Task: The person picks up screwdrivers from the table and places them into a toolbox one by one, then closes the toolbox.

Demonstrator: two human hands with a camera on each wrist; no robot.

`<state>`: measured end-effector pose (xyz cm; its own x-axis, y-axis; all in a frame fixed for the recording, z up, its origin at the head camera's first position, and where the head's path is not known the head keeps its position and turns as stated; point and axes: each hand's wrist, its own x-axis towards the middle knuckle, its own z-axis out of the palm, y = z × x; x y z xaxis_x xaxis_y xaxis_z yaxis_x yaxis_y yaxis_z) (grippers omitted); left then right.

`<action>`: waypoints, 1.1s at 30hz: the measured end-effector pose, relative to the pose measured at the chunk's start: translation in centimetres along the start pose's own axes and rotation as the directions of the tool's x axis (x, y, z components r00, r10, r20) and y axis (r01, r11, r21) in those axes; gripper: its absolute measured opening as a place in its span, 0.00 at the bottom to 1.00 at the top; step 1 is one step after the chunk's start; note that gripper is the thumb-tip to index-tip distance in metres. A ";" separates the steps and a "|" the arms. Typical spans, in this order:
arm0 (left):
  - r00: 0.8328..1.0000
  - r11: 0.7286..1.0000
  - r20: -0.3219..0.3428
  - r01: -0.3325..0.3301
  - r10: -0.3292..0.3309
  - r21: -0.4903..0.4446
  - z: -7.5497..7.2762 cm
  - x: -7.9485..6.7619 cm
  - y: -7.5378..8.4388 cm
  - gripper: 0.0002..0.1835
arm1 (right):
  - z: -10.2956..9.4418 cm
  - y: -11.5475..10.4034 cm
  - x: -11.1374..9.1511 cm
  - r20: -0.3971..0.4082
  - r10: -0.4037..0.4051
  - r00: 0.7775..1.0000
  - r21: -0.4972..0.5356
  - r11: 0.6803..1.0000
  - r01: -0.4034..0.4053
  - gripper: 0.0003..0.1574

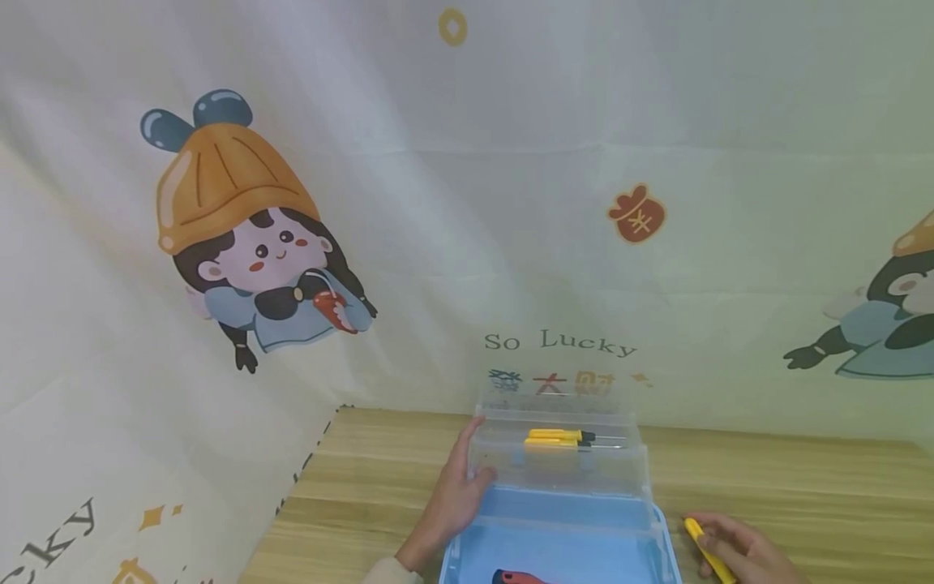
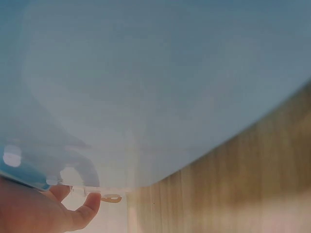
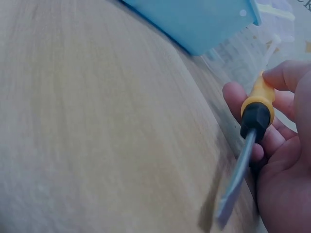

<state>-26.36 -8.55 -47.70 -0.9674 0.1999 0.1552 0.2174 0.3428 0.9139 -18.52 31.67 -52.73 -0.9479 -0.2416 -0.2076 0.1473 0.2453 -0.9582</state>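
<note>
A blue box (image 1: 554, 547) stands on the table with its clear lid (image 1: 554, 474) raised at the back. My left hand (image 1: 460, 491) grips the lid's left edge, thumb in front and fingers behind. In the left wrist view only part of that hand (image 2: 53, 208) shows below the blurred blue wall. To the right of the box, my right hand (image 1: 751, 551) holds a screwdriver (image 1: 708, 550) by its yellow handle. Its black collar and flat metal blade (image 3: 235, 179) point away from the fingers in the right wrist view.
Two yellow-handled screwdrivers (image 1: 556, 439) lie in the lid's compartment. A red-and-black handle (image 1: 521, 577) rests inside the box, cut off by the frame edge. Wooden tabletop (image 1: 788, 470) extends on both sides. A printed cloth (image 1: 467, 203) hangs behind and at the left.
</note>
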 end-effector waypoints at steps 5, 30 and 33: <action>1.000 1.000 0.007 0.006 -0.006 -0.002 0.0 0.1 0.0 0.37 | 0.1 -0.1 -0.1 -0.006 0.003 1.000 0.003 1.000 -0.003 0.32; 1.000 1.000 -0.004 -0.002 0.002 -0.002 -0.1 0.1 0.0 0.37 | -0.1 0.0 0.0 -0.032 -0.020 0.999 -0.107 0.994 0.017 0.35; 1.000 1.000 -0.009 -0.004 0.004 0.001 0.0 0.0 -0.1 0.37 | -0.2 0.0 0.0 -0.025 -0.035 0.999 -0.118 0.993 0.032 0.34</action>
<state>-26.40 -8.59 -47.75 -0.9677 0.1929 0.1621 0.2212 0.3425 0.9131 -18.57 31.81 -52.66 -0.9592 -0.2267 -0.1687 0.0826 0.3461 -0.9346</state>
